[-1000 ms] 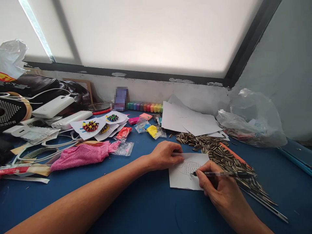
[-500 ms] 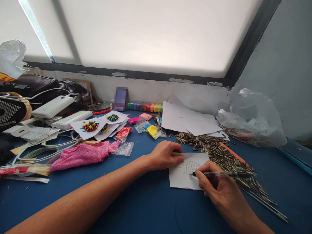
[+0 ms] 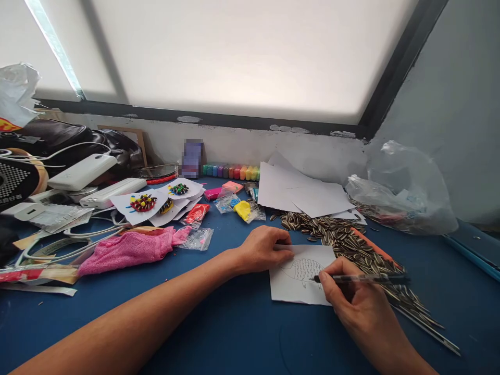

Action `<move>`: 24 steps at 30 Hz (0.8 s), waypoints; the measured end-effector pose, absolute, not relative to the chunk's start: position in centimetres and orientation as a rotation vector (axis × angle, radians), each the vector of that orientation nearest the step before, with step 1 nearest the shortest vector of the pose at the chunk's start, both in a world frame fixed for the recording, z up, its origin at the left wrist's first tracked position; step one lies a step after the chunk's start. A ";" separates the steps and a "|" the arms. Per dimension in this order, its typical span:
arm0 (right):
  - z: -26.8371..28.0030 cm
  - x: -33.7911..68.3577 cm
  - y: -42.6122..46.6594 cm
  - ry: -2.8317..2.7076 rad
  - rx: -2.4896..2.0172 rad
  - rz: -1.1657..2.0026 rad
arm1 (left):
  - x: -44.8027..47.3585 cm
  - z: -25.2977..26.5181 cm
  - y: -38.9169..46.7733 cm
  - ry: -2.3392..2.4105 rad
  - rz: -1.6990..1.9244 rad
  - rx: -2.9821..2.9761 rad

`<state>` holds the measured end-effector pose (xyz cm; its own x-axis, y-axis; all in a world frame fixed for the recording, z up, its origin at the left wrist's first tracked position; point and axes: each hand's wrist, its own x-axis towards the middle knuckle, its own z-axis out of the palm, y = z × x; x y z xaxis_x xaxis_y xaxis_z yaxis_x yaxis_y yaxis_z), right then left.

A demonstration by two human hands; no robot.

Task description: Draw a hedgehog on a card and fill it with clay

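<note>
A small white sheet of paper (image 3: 291,291) lies on the blue table, bearing a line drawing (image 3: 307,270) of a rounded body filled with short strokes, with small legs beneath. My left hand (image 3: 262,247) rests at the sheet's upper left, thumb and forefinger apart, the thumb on the paper. Between the thumb and fingers of my right hand (image 3: 355,297) is a dark pen (image 3: 367,279), its tip at the lower right of the drawing. That hand covers the sheet's right edge. A heap of striped sunflower seeds (image 3: 346,242) spreads beside and behind the right hand.
Blank sheets (image 3: 302,187) and a plastic bag (image 3: 414,203) lie behind the seeds. Coloured clay packets (image 3: 242,210) and decorated paper pieces (image 3: 142,203) are left of centre. A pink cloth (image 3: 130,250), cables and white power banks (image 3: 84,171) crowd the far left.
My right hand and the pen have shifted slightly right along the drawing's lower edge. More leg lines show under the body. My left hand stays in place.
</note>
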<state>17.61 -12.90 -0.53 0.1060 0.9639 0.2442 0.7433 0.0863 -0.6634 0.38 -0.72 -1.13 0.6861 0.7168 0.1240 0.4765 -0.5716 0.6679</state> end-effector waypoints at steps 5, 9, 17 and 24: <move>-0.4 17.5 -12.8 -1.698 -1.689 0.440 | 0.4 -1.2 -0.7 0.908 0.519 2.299; -0.5 17.7 -12.8 -1.708 -1.691 0.449 | 0.4 -1.1 -0.7 0.913 0.512 2.292; -0.5 17.6 -12.8 -1.703 -1.680 0.507 | 0.5 -0.9 -0.8 0.914 0.501 2.282; -0.6 17.7 -12.7 -1.711 -1.673 0.445 | 0.4 -0.9 -0.8 0.917 0.498 2.284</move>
